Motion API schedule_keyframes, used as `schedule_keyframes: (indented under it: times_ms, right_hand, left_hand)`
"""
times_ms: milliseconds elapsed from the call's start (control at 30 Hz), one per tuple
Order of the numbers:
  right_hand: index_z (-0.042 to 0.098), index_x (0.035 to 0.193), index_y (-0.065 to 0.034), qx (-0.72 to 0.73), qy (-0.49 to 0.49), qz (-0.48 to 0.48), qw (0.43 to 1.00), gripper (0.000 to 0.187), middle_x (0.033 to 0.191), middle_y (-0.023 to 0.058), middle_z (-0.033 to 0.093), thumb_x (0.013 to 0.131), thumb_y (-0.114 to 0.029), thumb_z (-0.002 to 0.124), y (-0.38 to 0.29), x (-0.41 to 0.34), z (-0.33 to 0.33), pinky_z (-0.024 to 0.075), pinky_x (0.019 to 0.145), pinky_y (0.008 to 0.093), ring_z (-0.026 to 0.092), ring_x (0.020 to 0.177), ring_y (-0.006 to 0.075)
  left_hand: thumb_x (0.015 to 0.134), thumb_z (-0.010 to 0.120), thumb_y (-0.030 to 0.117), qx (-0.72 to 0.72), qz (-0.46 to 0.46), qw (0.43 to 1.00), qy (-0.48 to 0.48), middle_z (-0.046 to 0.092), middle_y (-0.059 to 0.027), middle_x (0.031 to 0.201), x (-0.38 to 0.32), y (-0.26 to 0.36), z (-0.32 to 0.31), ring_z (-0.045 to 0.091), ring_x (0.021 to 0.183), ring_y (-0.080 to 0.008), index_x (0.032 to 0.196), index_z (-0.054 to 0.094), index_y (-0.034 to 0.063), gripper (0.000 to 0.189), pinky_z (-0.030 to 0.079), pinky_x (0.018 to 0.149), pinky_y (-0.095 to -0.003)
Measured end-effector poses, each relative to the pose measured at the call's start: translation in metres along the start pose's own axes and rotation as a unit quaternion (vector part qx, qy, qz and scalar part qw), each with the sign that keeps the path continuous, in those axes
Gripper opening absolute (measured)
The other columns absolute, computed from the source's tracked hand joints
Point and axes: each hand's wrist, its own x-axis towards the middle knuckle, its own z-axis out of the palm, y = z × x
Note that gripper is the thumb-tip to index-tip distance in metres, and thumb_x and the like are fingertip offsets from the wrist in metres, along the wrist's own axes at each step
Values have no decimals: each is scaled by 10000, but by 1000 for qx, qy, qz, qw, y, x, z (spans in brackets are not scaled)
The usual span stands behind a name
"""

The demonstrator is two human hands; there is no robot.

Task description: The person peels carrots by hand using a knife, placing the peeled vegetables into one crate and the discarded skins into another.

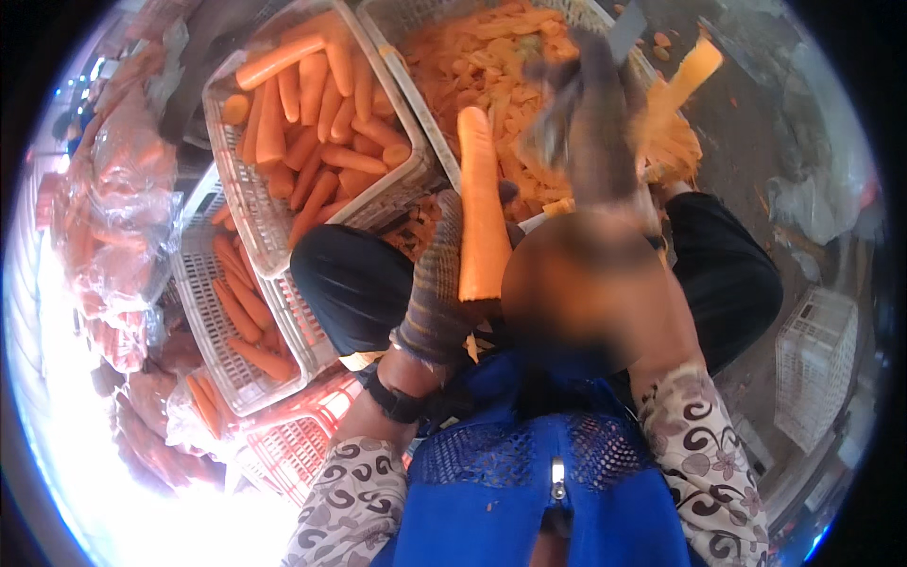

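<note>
A peeled-looking carrot (pixel 482 212) stands nearly upright in my left hand (pixel 439 276), which wears a striped knit glove and grips its lower half. My right hand (pixel 602 135), in a dark glove, is motion-blurred above a white plastic basket (pixel 439 145) full of carrot peelings (pixel 475 64). A flat grey blade-like piece (pixel 627 30) shows beyond its fingers; whether the hand holds it is unclear. Orange peel strips (pixel 669 142) hang by the basket's right rim. A round blurred patch hides part of my right wrist and lap.
At the left, a white plastic crate (pixel 319 241) holds many carrots, stacked partly over another crate (pixel 205 312) with carrots. Bagged carrots (pixel 127 205) lie further left. A red basket (pixel 297 446) sits below. An overturned white basket (pixel 815 368) and clear plastic (pixel 808 205) lie right.
</note>
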Motion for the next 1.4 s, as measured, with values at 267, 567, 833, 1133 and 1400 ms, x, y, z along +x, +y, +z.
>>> schedule_keyframes:
  times_ms: [267, 567, 833, 1133, 1400]
  right_hand:
    - [501, 892, -97, -97, 134, -44, 985, 99, 688, 15, 489, 923, -186, 531, 28, 6, 22, 401, 522, 265, 485, 589, 115]
    - [529, 1143, -34, -49, -86, -31, 995, 201, 785, 28, 574, 973, -141, 516, 29, -65, 38, 481, 569, 248, 576, 706, 84]
    - [538, 1107, -40, 38, 41, -13, 998, 298, 826, 81, 615, 1001, -293, 420, 25, -27, -6, 513, 568, 296, 600, 628, 168]
    - [551, 1001, -55, 57, 122, -40, 990, 254, 711, 42, 568, 959, -306, 539, 19, 4, -10, 458, 491, 278, 534, 535, 120]
    - [539, 1054, -59, 235, 98, 52, 966, 230, 758, 32, 569, 977, -272, 500, 23, -27, 18, 449, 489, 272, 528, 515, 135]
  left_hand:
    - [989, 454, 384, 105, 32, 994, 15, 600, -84, 990, -7, -12, -6, 596, 912, -158, 1238, 506, 64, 409, 496, 816, -279]
    - [970, 501, 330, -94, 0, 996, 6, 583, -106, 1133, 2, -7, -13, 558, 1055, -198, 1336, 430, 29, 478, 463, 911, -347]
    - [921, 540, 469, -76, -63, 992, -81, 591, -121, 1092, -4, -3, 5, 590, 974, -239, 1314, 434, 5, 617, 507, 839, -389]
    - [972, 413, 486, -2, -71, 997, -1, 600, -120, 975, -14, -6, 18, 609, 814, -257, 1316, 432, 44, 560, 530, 701, -396]
    - [958, 414, 525, -122, -87, 989, -9, 600, -117, 919, -6, -17, -8, 610, 775, -233, 1216, 484, 36, 557, 544, 719, -378]
